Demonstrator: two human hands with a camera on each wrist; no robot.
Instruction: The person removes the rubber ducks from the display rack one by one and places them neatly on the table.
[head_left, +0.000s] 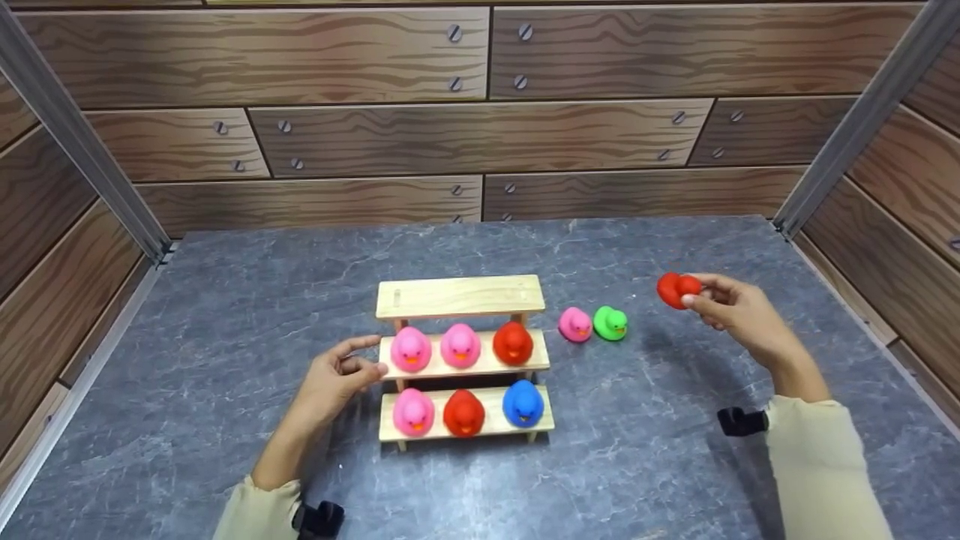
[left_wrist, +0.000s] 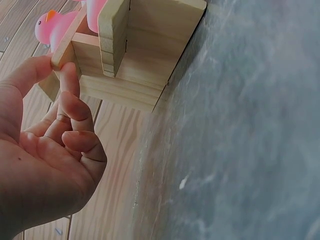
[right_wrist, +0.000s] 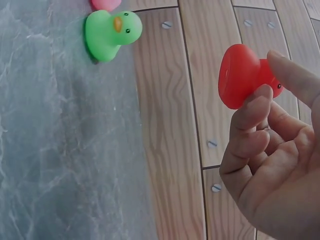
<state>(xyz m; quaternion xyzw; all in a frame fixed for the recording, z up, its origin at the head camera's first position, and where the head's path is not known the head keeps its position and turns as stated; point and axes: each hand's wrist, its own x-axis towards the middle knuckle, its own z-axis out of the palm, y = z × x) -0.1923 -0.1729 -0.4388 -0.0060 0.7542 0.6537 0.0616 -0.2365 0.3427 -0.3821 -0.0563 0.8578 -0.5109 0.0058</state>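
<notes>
My right hand pinches a red rubber duck between thumb and fingers, above the tabletop. With thumb and index finger, my left hand pinches the left end of the middle step of a small three-step wooden stand; the left wrist view shows this grip on the board up close. Two pink ducks and a red duck sit on that middle step. Along the bottom step stand a pink duck, a red duck and a blue duck. The top step carries nothing.
Right of the stand, a pink duck and a green duck rest side by side on the grey marbled tabletop. Wood-patterned panels wall the back and both sides, with metal posts at the corners.
</notes>
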